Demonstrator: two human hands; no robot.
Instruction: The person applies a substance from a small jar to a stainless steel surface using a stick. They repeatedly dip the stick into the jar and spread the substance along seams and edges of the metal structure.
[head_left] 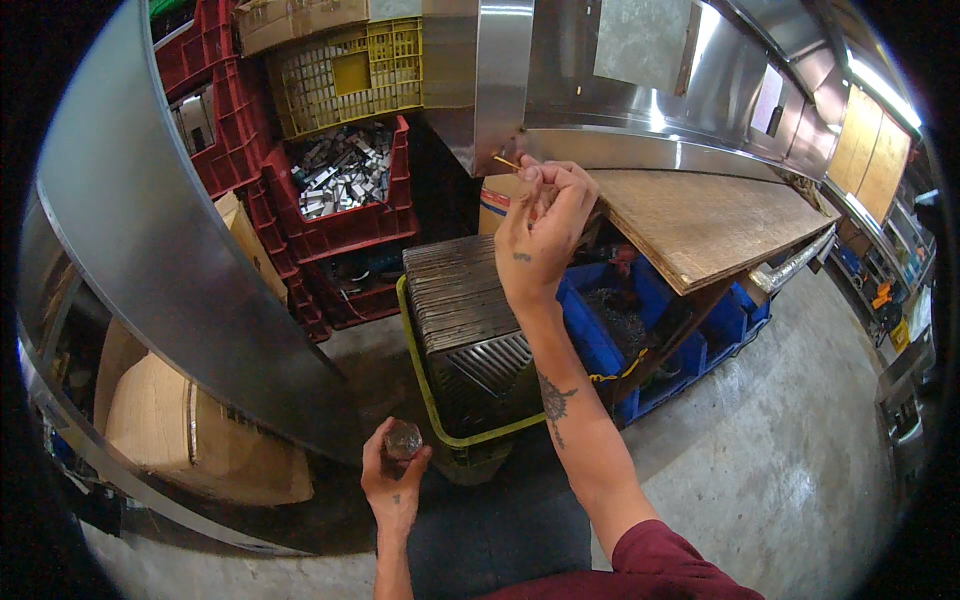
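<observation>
Grey concrete floor point(800, 430), worn, with a bright reflection to my right. Stainless-steel panels point(650, 140) rise ahead of me; a strip light point(885, 92) is lit at upper right. Plywood worktop point(730, 225) extends to the right of my raised arm. Large metal sheet point(190, 190) stands at my left, its edge bowed in view.

Containers: a red crate point(370, 223) holds a heap of small silvery metal pieces point(345, 175); a yellow crate point(395, 75) sits above and behind it. Before me, a yellow-green basket point(465, 441) holds a stack of slatted metal parts point(455, 295). Blue bins point(592, 340) stand beneath the worktop, one with small dark pieces point(622, 312) inside. Cardboard box point(155, 415) at lower left.

My left hand point(392, 487) is closed around a small, round, see-through container point(402, 441), held left of the basket. My right hand point(540, 225), raised beyond it, pinches a thin yellowish stick point(506, 162) between thumb and fingertips, its free end toward the panels. Contact with the steel: cannot tell.

Container's contents unclear. My right forearm covers part of the basket and bins. Lower crates lie in shadow; my maroon sleeve point(660, 562) is cut off below.
</observation>
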